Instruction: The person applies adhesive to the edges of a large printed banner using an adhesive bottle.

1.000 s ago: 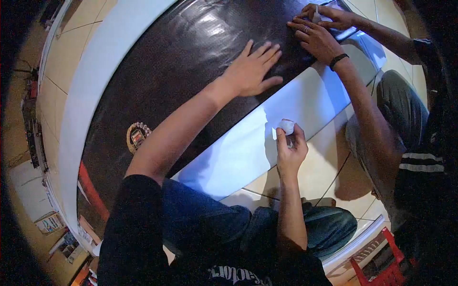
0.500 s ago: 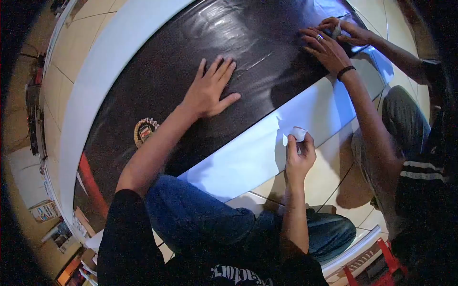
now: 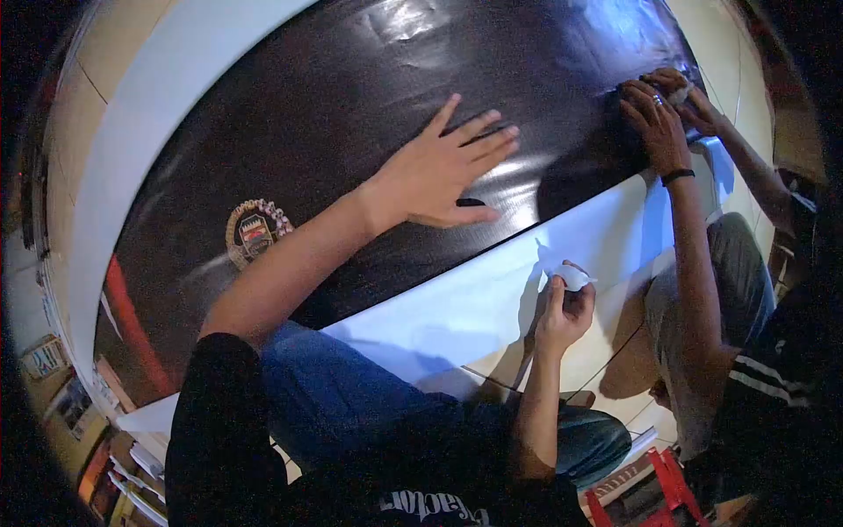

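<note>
My left hand [image 3: 439,171] is spread with its fingers apart over the dark glossy printed sheet [image 3: 299,123], which looks like vinyl. Between the fingertips of my right hand [image 3: 562,323] is a crumpled white wad [image 3: 572,277], perhaps tissue or cloth. That hand is held in front of the white board [image 3: 457,325] that shows along the sheet's near edge. To the left of my left forearm, a round emblem [image 3: 255,233] is printed on the sheet.
At the right, a co-worker's hands [image 3: 659,123] press at the sheet's far right corner, one with a whitish wad. The co-worker's knee [image 3: 738,255] is close to the board. A red stand-like object [image 3: 667,487] is at bottom right; tiled floor [image 3: 114,66] surrounds the board.
My left hand has shifted right across the sheet with its fingers spread wider. My right hand, still holding the wad, sits slightly lower and farther right. The co-worker's hands appear farther right and lower.
</note>
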Demonstrator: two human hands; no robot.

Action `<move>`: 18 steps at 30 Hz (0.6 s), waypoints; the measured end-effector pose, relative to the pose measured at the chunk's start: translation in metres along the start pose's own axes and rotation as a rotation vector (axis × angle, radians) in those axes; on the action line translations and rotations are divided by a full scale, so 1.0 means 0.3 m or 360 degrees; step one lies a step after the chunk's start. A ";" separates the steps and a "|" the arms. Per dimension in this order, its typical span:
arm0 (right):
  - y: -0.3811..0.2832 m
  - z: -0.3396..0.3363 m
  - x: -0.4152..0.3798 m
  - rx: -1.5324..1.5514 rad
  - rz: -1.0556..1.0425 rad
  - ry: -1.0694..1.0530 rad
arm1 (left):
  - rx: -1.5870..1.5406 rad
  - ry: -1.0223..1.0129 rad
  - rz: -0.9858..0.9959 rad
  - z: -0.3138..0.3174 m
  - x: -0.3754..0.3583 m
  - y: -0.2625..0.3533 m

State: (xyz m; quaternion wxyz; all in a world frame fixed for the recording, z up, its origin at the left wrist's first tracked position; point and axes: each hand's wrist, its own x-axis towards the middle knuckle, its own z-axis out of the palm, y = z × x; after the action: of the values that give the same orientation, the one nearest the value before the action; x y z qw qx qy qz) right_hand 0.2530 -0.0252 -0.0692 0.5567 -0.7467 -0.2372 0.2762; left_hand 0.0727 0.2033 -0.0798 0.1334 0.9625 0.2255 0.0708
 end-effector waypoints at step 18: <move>-0.009 0.005 -0.004 -0.0058 -0.0066 0.0011 | 0.0076 0.0183 -0.0168 0.050 0.042 0.001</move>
State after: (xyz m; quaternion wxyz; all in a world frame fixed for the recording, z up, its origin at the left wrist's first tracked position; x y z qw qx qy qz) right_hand 0.2510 -0.0243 -0.0666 0.5494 -0.7526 -0.2556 0.2576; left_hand 0.0871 0.2052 -0.0931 0.1009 0.9465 0.2849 0.1133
